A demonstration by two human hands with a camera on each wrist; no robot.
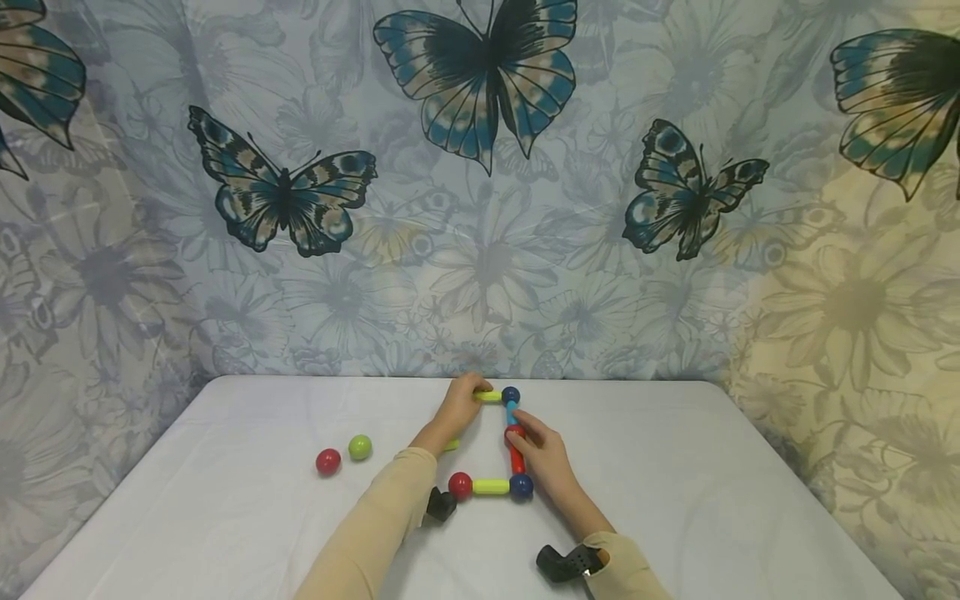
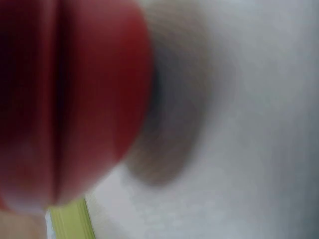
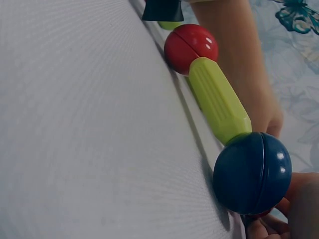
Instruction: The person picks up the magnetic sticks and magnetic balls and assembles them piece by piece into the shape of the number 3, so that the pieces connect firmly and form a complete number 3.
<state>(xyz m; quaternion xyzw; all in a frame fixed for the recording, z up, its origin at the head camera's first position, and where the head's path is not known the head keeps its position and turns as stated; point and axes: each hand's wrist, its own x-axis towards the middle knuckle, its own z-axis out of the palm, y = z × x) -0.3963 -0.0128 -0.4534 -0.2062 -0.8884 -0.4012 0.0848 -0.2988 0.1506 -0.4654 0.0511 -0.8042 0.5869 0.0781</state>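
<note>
A frame of toy rods and balls lies on the white table. My left hand (image 1: pixel 457 408) reaches to its far side and holds the left end of a yellow-green rod (image 1: pixel 491 397), whose other end meets a dark blue ball (image 1: pixel 511 395). With thumb and fingers my right hand (image 1: pixel 547 454) grips a red ball (image 1: pixel 513 431) on the right side, between a light blue rod (image 1: pixel 512 412) and a red rod (image 1: pixel 517 461). Nearest me, another yellow-green rod (image 3: pixel 219 102) joins a red ball (image 3: pixel 192 47) to a dark blue ball (image 3: pixel 251 174).
Left of the frame lie a loose red ball (image 1: pixel 327 462) and a green ball (image 1: pixel 360 447). Part of another yellow-green rod (image 1: pixel 452 446) shows beside my left forearm. A butterfly-patterned cloth (image 1: pixel 480 275) hangs behind the table (image 1: pixel 645 467).
</note>
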